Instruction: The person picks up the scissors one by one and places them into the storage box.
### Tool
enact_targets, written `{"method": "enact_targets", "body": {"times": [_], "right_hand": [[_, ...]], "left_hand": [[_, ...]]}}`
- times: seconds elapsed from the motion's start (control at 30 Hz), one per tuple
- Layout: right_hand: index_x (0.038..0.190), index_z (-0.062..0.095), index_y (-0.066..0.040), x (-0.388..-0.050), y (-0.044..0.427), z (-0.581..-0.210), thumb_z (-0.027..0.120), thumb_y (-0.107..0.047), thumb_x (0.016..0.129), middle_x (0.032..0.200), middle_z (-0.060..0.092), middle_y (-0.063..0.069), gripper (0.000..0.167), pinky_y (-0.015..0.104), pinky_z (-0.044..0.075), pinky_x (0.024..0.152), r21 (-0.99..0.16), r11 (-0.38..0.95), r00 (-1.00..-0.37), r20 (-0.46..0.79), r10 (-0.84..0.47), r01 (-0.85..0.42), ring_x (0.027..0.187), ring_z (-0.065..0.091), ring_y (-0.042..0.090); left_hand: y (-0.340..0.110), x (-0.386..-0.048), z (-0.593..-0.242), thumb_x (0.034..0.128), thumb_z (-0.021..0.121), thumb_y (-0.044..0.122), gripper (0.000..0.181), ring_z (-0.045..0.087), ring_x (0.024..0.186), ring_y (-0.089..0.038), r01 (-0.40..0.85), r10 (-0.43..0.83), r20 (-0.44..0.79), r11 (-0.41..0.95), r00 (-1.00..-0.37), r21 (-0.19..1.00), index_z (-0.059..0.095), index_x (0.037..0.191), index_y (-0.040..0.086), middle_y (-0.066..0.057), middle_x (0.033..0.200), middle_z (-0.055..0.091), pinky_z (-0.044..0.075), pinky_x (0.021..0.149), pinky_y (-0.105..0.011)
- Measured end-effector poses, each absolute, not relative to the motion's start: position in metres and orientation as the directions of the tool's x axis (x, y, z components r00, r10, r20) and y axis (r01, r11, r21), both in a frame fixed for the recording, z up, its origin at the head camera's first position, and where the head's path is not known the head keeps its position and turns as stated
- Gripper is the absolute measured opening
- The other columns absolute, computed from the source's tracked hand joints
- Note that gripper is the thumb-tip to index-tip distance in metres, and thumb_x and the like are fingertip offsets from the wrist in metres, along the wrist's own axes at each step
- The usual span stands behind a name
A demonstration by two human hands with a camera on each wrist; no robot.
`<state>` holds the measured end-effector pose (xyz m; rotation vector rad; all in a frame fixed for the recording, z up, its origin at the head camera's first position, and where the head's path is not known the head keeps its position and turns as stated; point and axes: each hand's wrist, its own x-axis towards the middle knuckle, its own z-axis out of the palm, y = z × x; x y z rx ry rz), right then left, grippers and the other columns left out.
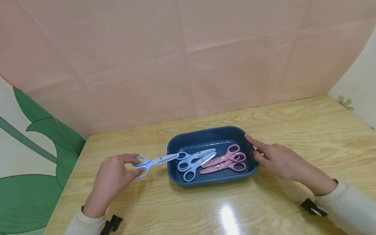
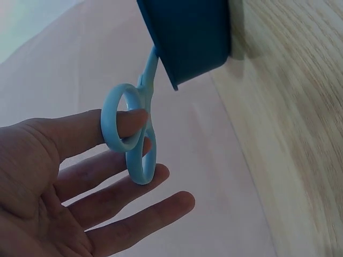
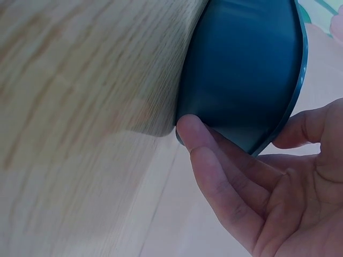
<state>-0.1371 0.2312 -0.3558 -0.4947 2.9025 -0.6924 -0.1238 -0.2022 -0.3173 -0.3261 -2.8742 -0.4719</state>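
Note:
My left hand (image 1: 113, 174) holds light-blue scissors (image 1: 155, 161) by the handle loops, left of a dark blue plastic bin (image 1: 205, 183). In the left wrist view the thumb passes through one loop of the scissors (image 2: 111, 118) and a fingertip shows at the other. Their blades point right, with the tips over the bin's left rim. My right hand (image 1: 279, 161) grips the bin's right end, its fingers against the outer wall (image 3: 241, 64) and the thumb by the rim. Inside lie two light-blue scissors (image 1: 194, 164) and two pink scissors (image 1: 224, 162).
The bin stands on a wood-grain table (image 1: 168, 219) with a glossy light reflection near the front. A pinkish sheet (image 1: 184, 60) hangs behind the table's back edge. Patterned panels with green leaves (image 1: 15, 196) and white ground stand at the sides.

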Motion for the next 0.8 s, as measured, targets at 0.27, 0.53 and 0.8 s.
{"method": "enact_targets", "body": {"times": [0.27, 0.53, 0.8], "right_hand": [[0.158, 0.026, -0.013, -0.1361, 0.2300, -0.3542, 0.042, -0.022, 0.105, 0.061, 0.041, -0.006, 0.057, 0.025, 0.031, 0.049, -0.460, 0.841, -0.940, -0.041, -0.340, -0.284, 0.049, 0.035, 0.008], [0.158, 0.026, -0.012, -0.1378, 0.2296, -0.3557, 0.041, -0.025, 0.106, 0.062, 0.042, -0.006, 0.056, 0.026, 0.030, 0.048, -0.460, 0.837, -0.937, -0.028, -0.348, -0.297, 0.050, 0.034, 0.008], [0.158, 0.027, -0.012, -0.1369, 0.2293, -0.3544, 0.042, -0.025, 0.106, 0.062, 0.041, -0.007, 0.056, 0.026, 0.030, 0.049, -0.454, 0.841, -0.939, -0.027, -0.342, -0.294, 0.050, 0.034, 0.008]], "left_hand": [[-0.1995, -0.1269, -0.3154, 0.0740, 0.087, 0.019, 0.016, 0.069, 0.072, -0.020, 0.252, 0.176, 0.250, 0.916, -0.952, 0.313, 0.082, 0.088, 0.014, -0.008, 0.110, 0.076, 0.033, 0.055, -0.024], [-0.1971, -0.1282, -0.3117, 0.0756, 0.087, 0.019, 0.016, 0.073, 0.086, -0.028, 0.245, 0.169, 0.250, 0.918, -0.953, 0.312, 0.081, 0.089, 0.013, -0.008, 0.111, 0.076, 0.038, 0.057, -0.025], [-0.1938, -0.1304, -0.3111, 0.0746, 0.087, 0.019, 0.016, 0.061, 0.059, -0.015, 0.264, 0.176, 0.274, 0.906, -0.945, 0.331, 0.081, 0.088, 0.012, -0.007, 0.110, 0.077, 0.045, 0.068, -0.035]]}}
